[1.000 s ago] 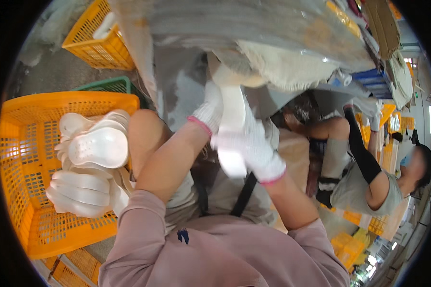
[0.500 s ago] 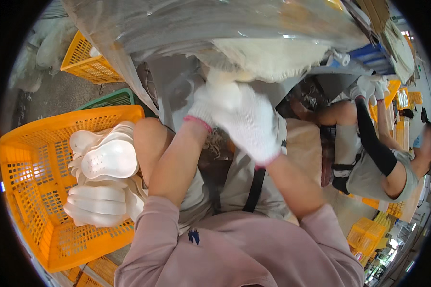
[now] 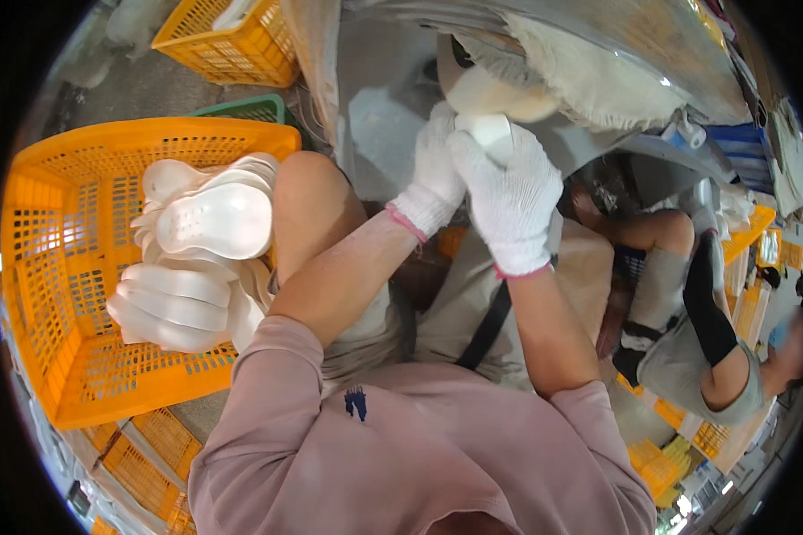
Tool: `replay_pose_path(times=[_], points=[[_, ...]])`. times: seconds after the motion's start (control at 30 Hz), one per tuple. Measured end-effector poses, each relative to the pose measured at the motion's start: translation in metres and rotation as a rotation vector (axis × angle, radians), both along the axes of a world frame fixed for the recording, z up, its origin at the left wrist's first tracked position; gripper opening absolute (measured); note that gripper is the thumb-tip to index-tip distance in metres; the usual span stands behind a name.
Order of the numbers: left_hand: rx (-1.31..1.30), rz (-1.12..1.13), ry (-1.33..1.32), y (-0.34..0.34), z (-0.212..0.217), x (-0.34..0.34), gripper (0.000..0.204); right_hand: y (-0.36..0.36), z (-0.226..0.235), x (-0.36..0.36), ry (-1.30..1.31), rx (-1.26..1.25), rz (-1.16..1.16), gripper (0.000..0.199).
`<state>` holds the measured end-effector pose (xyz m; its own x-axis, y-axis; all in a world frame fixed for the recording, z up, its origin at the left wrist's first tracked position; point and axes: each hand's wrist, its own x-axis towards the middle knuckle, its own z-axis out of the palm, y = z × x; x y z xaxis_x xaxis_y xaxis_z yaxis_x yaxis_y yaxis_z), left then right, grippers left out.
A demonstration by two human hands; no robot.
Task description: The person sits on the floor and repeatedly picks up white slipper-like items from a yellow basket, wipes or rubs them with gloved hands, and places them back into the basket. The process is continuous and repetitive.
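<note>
My left hand (image 3: 436,171) and my right hand (image 3: 515,189), both in white knit gloves with pink cuffs, are closed together around a white shoe-sole-shaped piece (image 3: 488,133). Only its rounded end shows between the gloves; the rest is hidden by the fingers. That end is right up against a cream, rounded wheel (image 3: 486,92) under a plastic-draped cover; whether they touch I cannot tell. By my left knee, an orange crate (image 3: 67,361) holds several white shoe-sole-shaped pieces (image 3: 214,221), the top one dotted with small holes.
A frayed cream cloth (image 3: 589,76) hangs from the cover (image 3: 660,53). Behind the orange crate stand a green crate (image 3: 250,109) and another yellow-orange crate (image 3: 227,53). At the right, a co-worker in grey shorts and dark sleeves (image 3: 700,357) sits near more crates.
My view has tilted, so the crates sit higher in the picture. My hands, blurred earlier, are sharper now and have turned a little, and the white piece's end shows between them.
</note>
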<state>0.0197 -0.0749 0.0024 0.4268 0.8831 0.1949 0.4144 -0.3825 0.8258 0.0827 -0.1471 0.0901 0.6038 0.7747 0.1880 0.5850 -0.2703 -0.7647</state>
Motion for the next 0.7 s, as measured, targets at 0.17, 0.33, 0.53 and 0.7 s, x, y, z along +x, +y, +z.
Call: replay_pose_path(times=[0.17, 0.33, 0.53, 0.7], points=[[-1.028, -0.130, -1.074, 0.007, -0.006, 0.007, 0.025, -0.017, 0.031, 0.010, -0.020, -0.330, 0.247, 0.043], [-1.288, 0.068, -0.929, 0.023, -0.018, 0.022, 0.029, -0.082, 0.045, -0.026, -0.149, -0.391, 0.191, 0.029], [-0.653, -0.181, -0.500, 0.044, -0.001, 0.003, 0.038, -0.019, 0.050, 0.012, -0.742, -0.351, 0.629, 0.015], [-1.567, -0.065, -1.164, -0.006, 0.010, -0.002, 0.051, -0.125, 0.041, -0.015, 0.407, -0.302, 0.031, 0.034]])
